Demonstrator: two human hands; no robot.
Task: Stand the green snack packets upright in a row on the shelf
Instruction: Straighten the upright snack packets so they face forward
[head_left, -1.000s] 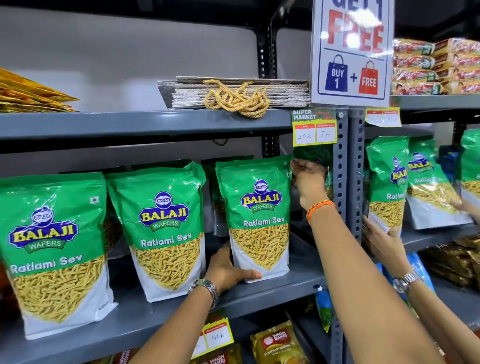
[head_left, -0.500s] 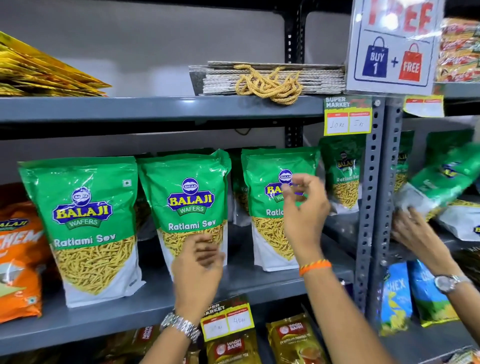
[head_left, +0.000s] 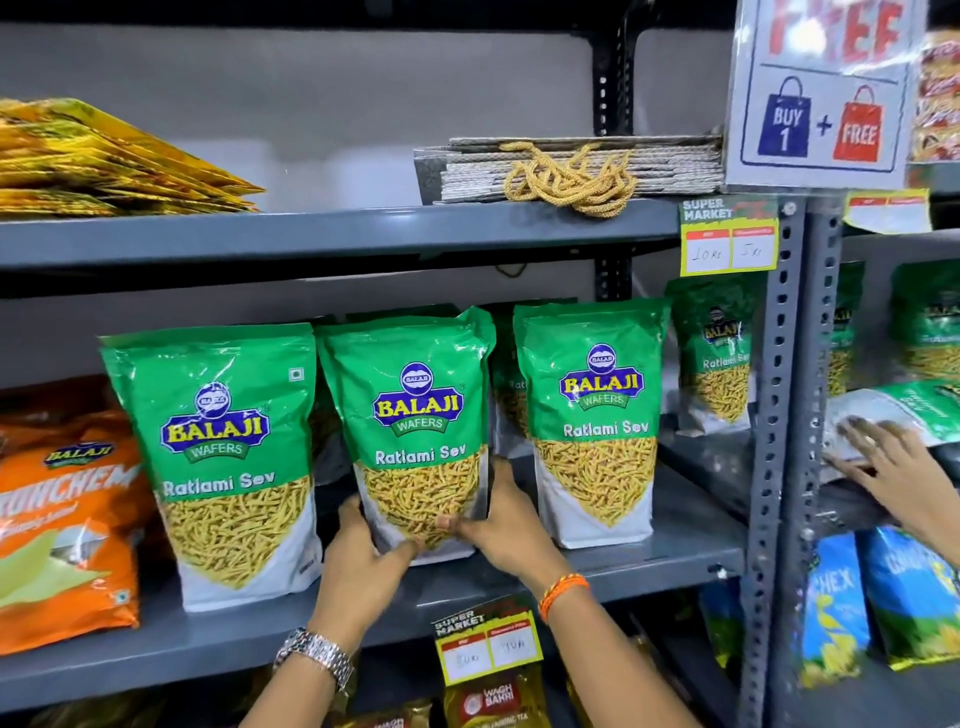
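While both hands clasp the base of the middle Ratlami Sev packet (head_left: 415, 431), the left hand (head_left: 363, 561) and the right hand (head_left: 506, 525) each closed around a lower corner, it stands on the grey shelf (head_left: 675, 558) between two upright neighbours. Released unsettled, the top-heavy pouch could tip forward or nudge the left packet (head_left: 223, 457) over.
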